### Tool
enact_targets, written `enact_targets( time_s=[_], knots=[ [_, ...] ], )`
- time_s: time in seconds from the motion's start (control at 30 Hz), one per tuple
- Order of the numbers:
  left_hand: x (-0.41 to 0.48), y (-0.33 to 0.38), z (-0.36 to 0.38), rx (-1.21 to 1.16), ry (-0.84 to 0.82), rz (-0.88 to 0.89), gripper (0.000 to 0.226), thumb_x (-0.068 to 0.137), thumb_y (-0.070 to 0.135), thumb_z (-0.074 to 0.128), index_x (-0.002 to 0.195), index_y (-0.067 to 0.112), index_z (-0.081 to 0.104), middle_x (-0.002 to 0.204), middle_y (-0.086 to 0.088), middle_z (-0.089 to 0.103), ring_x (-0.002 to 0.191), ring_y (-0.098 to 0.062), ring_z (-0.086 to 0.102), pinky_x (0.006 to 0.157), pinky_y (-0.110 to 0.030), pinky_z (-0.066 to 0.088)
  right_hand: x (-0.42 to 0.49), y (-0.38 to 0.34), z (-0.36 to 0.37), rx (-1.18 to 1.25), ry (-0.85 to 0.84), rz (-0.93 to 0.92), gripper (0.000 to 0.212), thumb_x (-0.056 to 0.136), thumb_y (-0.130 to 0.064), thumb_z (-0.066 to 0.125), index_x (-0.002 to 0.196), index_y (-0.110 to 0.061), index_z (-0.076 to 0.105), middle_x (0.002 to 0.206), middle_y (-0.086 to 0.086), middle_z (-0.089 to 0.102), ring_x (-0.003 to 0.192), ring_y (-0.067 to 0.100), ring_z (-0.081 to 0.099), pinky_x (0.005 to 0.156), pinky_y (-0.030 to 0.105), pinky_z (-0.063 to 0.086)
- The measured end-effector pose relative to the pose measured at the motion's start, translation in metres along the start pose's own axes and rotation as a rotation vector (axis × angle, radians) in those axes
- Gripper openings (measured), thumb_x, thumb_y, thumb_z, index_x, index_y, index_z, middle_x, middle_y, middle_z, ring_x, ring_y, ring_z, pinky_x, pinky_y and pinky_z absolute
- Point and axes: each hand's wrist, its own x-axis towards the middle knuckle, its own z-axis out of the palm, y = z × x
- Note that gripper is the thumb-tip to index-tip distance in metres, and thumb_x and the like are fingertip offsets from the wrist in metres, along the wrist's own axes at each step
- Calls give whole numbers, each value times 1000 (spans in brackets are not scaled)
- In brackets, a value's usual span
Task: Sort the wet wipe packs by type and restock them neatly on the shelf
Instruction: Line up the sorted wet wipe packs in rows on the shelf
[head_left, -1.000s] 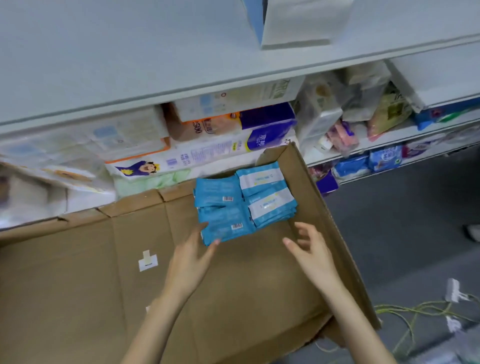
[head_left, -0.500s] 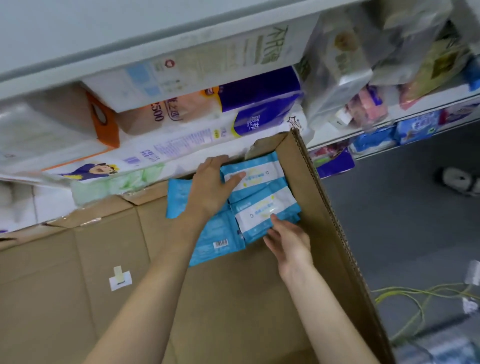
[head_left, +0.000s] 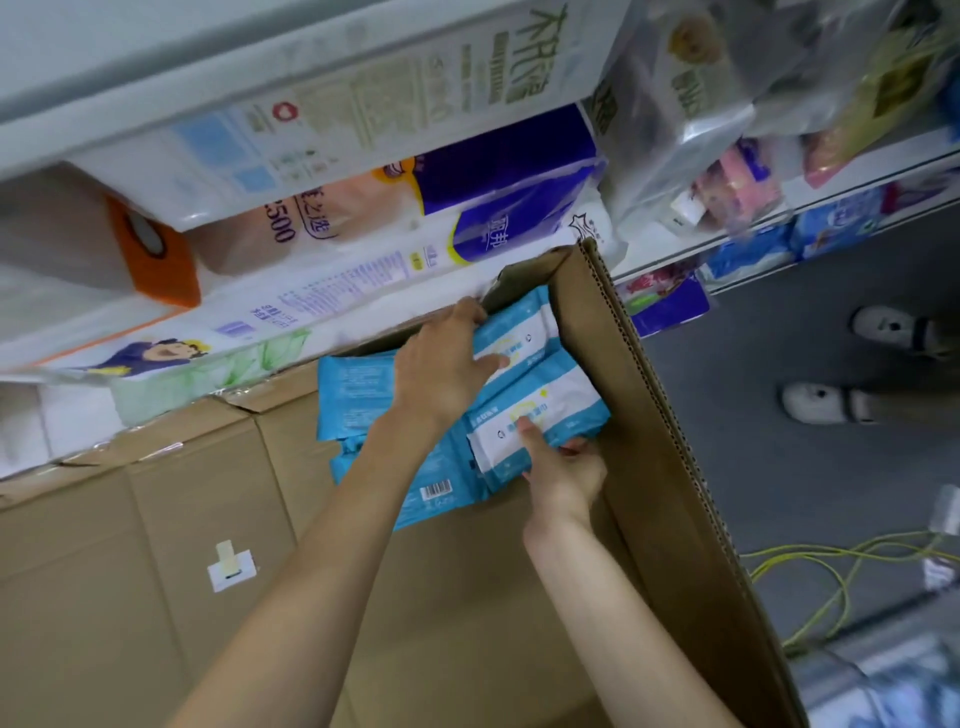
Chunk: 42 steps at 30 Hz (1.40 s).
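Slippage is the main risk: the barcode-side packs (head_left: 353, 395) at left lie loose and could slide or mix types if I lift unevenly. My left hand (head_left: 441, 374) curls over the rear white-label pack (head_left: 524, 332), fingers hooked on its far edge. My right hand (head_left: 563, 475) pinches the front white-label pack (head_left: 550, 410), thumb on top, close to the cardboard box (head_left: 649, 415) wall, which could snag it.

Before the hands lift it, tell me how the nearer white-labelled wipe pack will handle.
Probably floppy: the wipe pack is a soft film pouch, pinched by the right hand. Likely slick, given the smooth plastic wrapper. Flat, so it shouldn't roll.
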Motion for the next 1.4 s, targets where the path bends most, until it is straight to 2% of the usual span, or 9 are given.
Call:
enact_targets(
  time_s=[0.13, 0.23, 0.33, 0.43, 0.63, 0.9, 1.0, 1.2, 1.4],
  knots=[
    [-27, 0, -28, -229, -35, -79, 25, 90, 38, 60, 95, 15, 65, 86, -3, 65, 86, -24, 62, 70, -37, 47, -14, -14, -28, 91, -171, 59, 26, 79, -4, 75, 96, -18, 62, 92, -1, 71, 84, 15, 68, 68, 29, 55],
    [-67, -8, -53, -752, -6, -315, 23, 92, 30, 60, 99, 10, 68, 95, -9, 72, 88, -25, 67, 84, -46, 53, -32, -23, -53, 150, -304, 22, 26, 85, -7, 67, 108, -18, 64, 102, 1, 73, 90, 17, 71, 76, 34, 57],
    [-117, -19, -73, -1102, -15, -454, 31, 87, 21, 68, 115, 10, 63, 102, -5, 73, 94, -22, 69, 81, -36, 54, -58, -31, -75, 174, -391, -6, 21, 91, -16, 60, 111, -20, 64, 104, 0, 74, 95, 16, 70, 78, 36, 55],
    [-167, -28, -88, -1198, 60, -454, 49, 75, 11, 76, 120, 11, 58, 101, -1, 74, 92, -17, 70, 68, -22, 55, -86, -35, -93, 171, -473, -52, 22, 93, -18, 56, 114, -18, 63, 106, 2, 73, 98, 17, 70, 78, 36, 54],
    [-271, -20, -119, -1434, 221, -352, 43, 74, 17, 75, 115, 9, 62, 109, -8, 71, 97, -23, 69, 69, -30, 58, -161, -22, -130, 156, -655, -194, 30, 88, -13, 58, 118, -15, 61, 109, 5, 72, 100, 20, 69, 75, 35, 55],
    [-437, -24, -164, -1432, 584, -191, 38, 81, 4, 63, 115, 17, 52, 98, -3, 74, 87, -19, 71, 69, -31, 58, -277, 39, -193, 288, -811, -290, 31, 80, -23, 60, 110, -16, 64, 103, 4, 74, 86, 14, 70, 63, 25, 57],
    [-492, -43, -182, -1431, 760, -204, 39, 81, -7, 63, 104, 20, 48, 101, -6, 71, 90, -20, 70, 63, -31, 59, -316, 63, -203, 296, -860, -278, 32, 80, -9, 61, 112, -12, 64, 105, 5, 72, 82, 12, 70, 58, 21, 55],
    [-561, -90, -221, -1470, 1013, -198, 22, 88, -2, 59, 100, 13, 49, 104, -8, 68, 98, -23, 69, 66, -32, 59, -390, 100, -199, 224, -995, -329, 43, 84, 8, 52, 122, -12, 58, 111, 1, 72, 91, 10, 70, 63, 22, 57],
    [-601, -150, -251, -1488, 1089, -246, 13, 89, 2, 60, 97, 8, 52, 101, -12, 71, 96, -24, 69, 68, -25, 57, -468, 152, -155, 90, -1124, -310, 35, 75, -6, 59, 109, -14, 65, 105, 3, 73, 90, 18, 71, 74, 33, 59]
  ],
)
